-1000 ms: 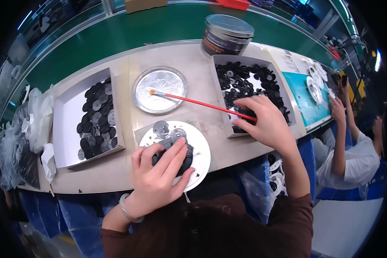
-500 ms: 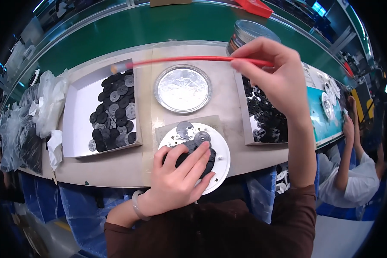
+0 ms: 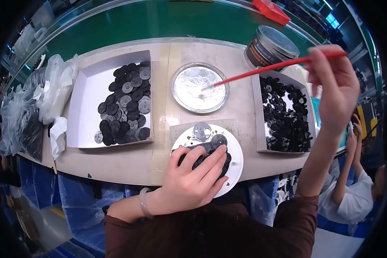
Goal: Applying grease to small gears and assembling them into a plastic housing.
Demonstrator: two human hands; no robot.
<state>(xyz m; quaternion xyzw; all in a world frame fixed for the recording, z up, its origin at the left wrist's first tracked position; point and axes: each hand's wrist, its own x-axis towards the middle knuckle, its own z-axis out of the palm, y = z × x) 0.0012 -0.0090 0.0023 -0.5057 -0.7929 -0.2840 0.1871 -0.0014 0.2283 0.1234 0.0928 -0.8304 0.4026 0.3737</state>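
My right hand pinches the red handle of a thin brush, held aslant over the work surface. Its bristle tip meets the shiny inside of a round metal lid; a pale smear shows around the tip. Below the lid lies a white round plate fitted with grey and black gears. My left hand is bent over the black gear assembly on this plate, fingers on top and thumb at the side, hiding much of it.
A white box of black and grey gears stands left. Another box, with small black parts, stands right, beside a clear tub. Plastic bags lie far left. A co-worker's arms show at the right edge.
The brush has swung from near the left box to the metal lid, its tip now down at the lid. My right hand has shifted right. My left hand still rests on the gear assembly.
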